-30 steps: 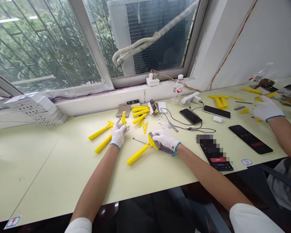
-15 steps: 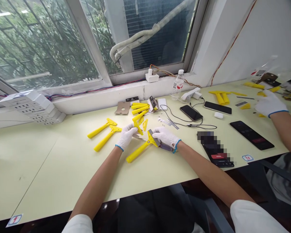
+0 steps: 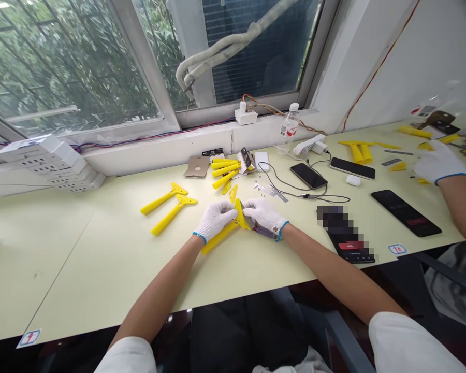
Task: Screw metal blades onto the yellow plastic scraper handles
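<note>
My left hand point(image 3: 216, 218), in a white knit glove, pinches a yellow plastic cover piece point(image 3: 238, 208) at the head of a scraper. The scraper's yellow handle point(image 3: 219, 238) slants down to the left, partly behind my left hand. My right hand point(image 3: 266, 215), gloved too, is closed at the other side of the head, fingers on a grey metal blade point(image 3: 248, 213). A screwdriver with a dark purplish handle point(image 3: 265, 233) is tucked under its palm. Two yellow scrapers point(image 3: 165, 199) lie left of my hands. How the cover sits on the blade is partly hidden.
Behind my hands lie several yellow handles point(image 3: 224, 167), loose cover pieces point(image 3: 233, 193), blades point(image 3: 277, 193) and tiny screws. Phones point(image 3: 308, 175), a cable and a bottle point(image 3: 288, 127) stand to the right. A co-worker's gloved hand point(image 3: 440, 163) works at far right.
My left hand has moved right, bringing the yellow cover piece onto the scraper's head beside the blade. My right hand stays nearly in place, still with the blade and screwdriver.
</note>
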The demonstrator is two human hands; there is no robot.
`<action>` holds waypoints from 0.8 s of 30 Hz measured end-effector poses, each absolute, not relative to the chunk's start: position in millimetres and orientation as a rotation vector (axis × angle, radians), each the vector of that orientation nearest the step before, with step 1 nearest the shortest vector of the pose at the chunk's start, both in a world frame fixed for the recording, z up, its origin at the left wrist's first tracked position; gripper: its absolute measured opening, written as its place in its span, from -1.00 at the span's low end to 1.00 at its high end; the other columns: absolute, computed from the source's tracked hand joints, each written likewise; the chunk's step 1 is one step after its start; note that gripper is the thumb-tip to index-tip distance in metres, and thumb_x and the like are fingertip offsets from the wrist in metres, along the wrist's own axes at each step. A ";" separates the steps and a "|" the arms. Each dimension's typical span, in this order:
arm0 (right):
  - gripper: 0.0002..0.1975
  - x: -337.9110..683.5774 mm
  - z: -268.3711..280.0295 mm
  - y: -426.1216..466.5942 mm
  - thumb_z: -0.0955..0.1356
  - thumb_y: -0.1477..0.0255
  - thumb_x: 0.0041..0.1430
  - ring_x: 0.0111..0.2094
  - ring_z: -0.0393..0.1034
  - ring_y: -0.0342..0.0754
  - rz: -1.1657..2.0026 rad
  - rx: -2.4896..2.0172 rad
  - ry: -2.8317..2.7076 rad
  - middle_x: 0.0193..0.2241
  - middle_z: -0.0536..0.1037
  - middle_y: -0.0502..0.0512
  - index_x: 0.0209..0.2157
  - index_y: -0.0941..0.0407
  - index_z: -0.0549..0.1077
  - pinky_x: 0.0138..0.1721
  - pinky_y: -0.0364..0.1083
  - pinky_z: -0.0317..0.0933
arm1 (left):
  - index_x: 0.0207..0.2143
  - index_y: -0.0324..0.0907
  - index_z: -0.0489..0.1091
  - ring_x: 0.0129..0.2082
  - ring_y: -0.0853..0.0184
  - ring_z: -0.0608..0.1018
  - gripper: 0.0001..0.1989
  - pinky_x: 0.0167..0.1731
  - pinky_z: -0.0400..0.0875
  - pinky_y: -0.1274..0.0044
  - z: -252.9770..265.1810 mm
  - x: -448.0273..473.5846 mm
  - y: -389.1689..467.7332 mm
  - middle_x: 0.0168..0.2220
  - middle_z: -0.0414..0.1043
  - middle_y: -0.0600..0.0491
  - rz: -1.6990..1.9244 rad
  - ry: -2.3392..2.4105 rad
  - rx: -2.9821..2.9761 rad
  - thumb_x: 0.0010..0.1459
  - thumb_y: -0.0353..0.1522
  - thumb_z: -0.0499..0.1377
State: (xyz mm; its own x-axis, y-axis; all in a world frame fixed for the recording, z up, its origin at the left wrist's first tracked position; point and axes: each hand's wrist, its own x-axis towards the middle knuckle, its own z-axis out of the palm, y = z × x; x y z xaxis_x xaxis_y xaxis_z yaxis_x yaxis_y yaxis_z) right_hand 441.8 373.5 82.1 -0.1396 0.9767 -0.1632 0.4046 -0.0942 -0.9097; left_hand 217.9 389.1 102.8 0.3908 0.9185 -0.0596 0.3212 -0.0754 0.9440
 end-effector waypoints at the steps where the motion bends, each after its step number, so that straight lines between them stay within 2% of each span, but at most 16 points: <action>1: -0.85 441.8 82.4 373.4 0.37 0.35 0.14 -0.49 0.39 -0.15 1.223 -1.529 -1.581 -0.49 0.54 0.01 -0.33 0.15 0.51 -0.46 -0.16 0.17 | -0.30 -0.16 0.58 -0.44 0.34 0.51 -0.80 -0.42 0.35 0.52 102.2 217.4 389.6 -0.40 0.54 0.08 0.719 1.124 1.622 0.21 -0.21 0.34; 4: -0.85 442.0 85.2 372.5 0.37 0.36 0.13 -0.48 0.37 -0.16 1.203 -1.530 -1.606 -0.48 0.54 0.02 -0.35 0.15 0.51 -0.46 -0.16 0.14 | -0.25 -0.18 0.55 -0.45 0.35 0.50 -0.78 -0.40 0.37 0.52 100.1 216.3 390.3 -0.41 0.51 0.09 0.666 1.121 1.601 0.25 -0.19 0.33; 5: -0.85 442.2 86.6 372.0 0.37 0.36 0.13 -0.48 0.36 -0.16 1.192 -1.529 -1.615 -0.50 0.53 0.03 -0.37 0.16 0.50 -0.46 -0.17 0.13 | -0.15 -0.18 0.57 -0.45 0.35 0.50 -0.75 -0.39 0.38 0.52 99.2 216.2 390.3 -0.41 0.49 0.11 0.661 1.114 1.588 0.26 -0.20 0.33; 7: -0.86 442.5 90.1 370.5 0.37 0.36 0.14 -0.50 0.33 -0.17 1.191 -1.518 -1.624 -0.53 0.51 0.02 -0.40 0.16 0.48 -0.45 -0.17 0.14 | 0.18 -0.18 0.52 -0.43 0.34 0.50 -0.53 -0.36 0.42 0.51 97.0 216.3 390.1 -0.39 0.47 0.14 0.683 1.077 1.582 0.27 -0.23 0.33; 9: -0.86 442.5 93.5 368.2 0.36 0.37 0.14 -0.51 0.34 -0.17 1.223 -1.505 -1.619 -0.55 0.49 0.02 -0.42 0.15 0.47 -0.46 -0.17 0.15 | 0.47 -0.14 0.32 -0.40 0.33 0.52 -0.28 -0.30 0.46 0.50 94.6 216.2 389.8 -0.34 0.48 0.15 0.721 1.006 1.620 0.29 -0.26 0.31; 10: -0.86 442.3 94.8 366.9 0.36 0.37 0.14 -0.52 0.34 -0.17 1.246 -1.500 -1.611 -0.56 0.48 0.01 -0.42 0.15 0.47 -0.46 -0.17 0.16 | 0.54 -0.11 0.25 -0.38 0.33 0.53 -0.23 -0.27 0.48 0.49 93.6 215.9 389.8 -0.32 0.49 0.15 0.725 0.973 1.659 0.32 -0.27 0.28; 11: -0.86 442.1 95.8 365.7 0.36 0.37 0.13 -0.53 0.35 -0.16 1.274 -1.493 -1.597 -0.57 0.48 0.01 -0.41 0.15 0.47 -0.48 -0.17 0.18 | 0.56 -0.09 0.25 -0.36 0.32 0.54 -0.24 -0.23 0.50 0.48 92.8 215.4 389.9 -0.30 0.51 0.13 0.715 0.951 1.710 0.35 -0.27 0.26; 14: -0.87 441.3 96.0 363.3 0.35 0.38 0.13 -0.54 0.38 -0.13 1.366 -1.452 -1.566 -0.56 0.49 0.02 -0.39 0.15 0.49 -0.50 -0.16 0.24 | 0.47 -0.07 0.42 -0.23 0.22 0.64 -0.39 -0.06 0.55 0.41 93.0 212.5 391.1 -0.21 0.62 0.06 0.643 0.953 1.908 0.42 -0.27 0.20; 16: -0.86 440.8 94.3 363.5 0.34 0.39 0.14 -0.53 0.39 -0.14 1.375 -1.424 -1.572 -0.54 0.51 0.01 -0.37 0.15 0.51 -0.50 -0.16 0.26 | 0.45 -0.05 0.47 -0.04 0.12 0.69 -0.44 0.09 0.56 0.35 94.3 209.9 392.5 -0.07 0.70 0.00 0.589 0.941 2.035 0.46 -0.26 0.16; 19: -0.89 440.6 91.3 365.4 0.35 0.42 0.10 -0.52 0.37 -0.18 1.327 -1.434 -1.590 -0.53 0.50 -0.02 -0.38 0.14 0.51 -0.50 -0.19 0.23 | 0.47 0.00 0.44 0.20 0.09 0.66 -0.46 0.26 0.51 0.32 94.3 206.5 394.7 0.19 0.66 -0.01 0.516 0.845 2.193 0.52 -0.27 0.08; 21: -0.90 441.1 90.1 366.4 0.34 0.42 0.09 -0.54 0.37 -0.18 1.340 -1.439 -1.590 -0.55 0.50 -0.02 -0.41 0.14 0.49 -0.50 -0.19 0.23 | 0.45 0.03 0.45 0.22 0.12 0.66 -0.48 0.29 0.50 0.32 92.0 205.0 396.2 0.26 0.63 0.02 0.507 0.807 2.271 0.55 -0.27 0.04; 24: -0.89 442.4 90.6 366.0 0.32 0.41 0.10 -0.57 0.38 -0.15 1.370 -1.446 -1.598 -0.61 0.48 -0.02 -0.45 0.13 0.45 -0.52 -0.17 0.23 | 0.43 0.02 0.47 0.14 0.15 0.69 -0.49 0.21 0.53 0.34 88.1 203.6 397.9 0.21 0.66 0.00 0.522 0.801 2.354 0.55 -0.30 0.01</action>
State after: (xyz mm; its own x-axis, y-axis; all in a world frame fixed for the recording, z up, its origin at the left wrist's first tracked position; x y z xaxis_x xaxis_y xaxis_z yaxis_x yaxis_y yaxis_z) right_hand 442.4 366.0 90.6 -0.2448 0.9468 -0.2091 0.3518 -0.1142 -0.9291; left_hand 203.6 397.9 88.1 0.7418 0.6491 0.1687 0.4168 -0.6433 0.6422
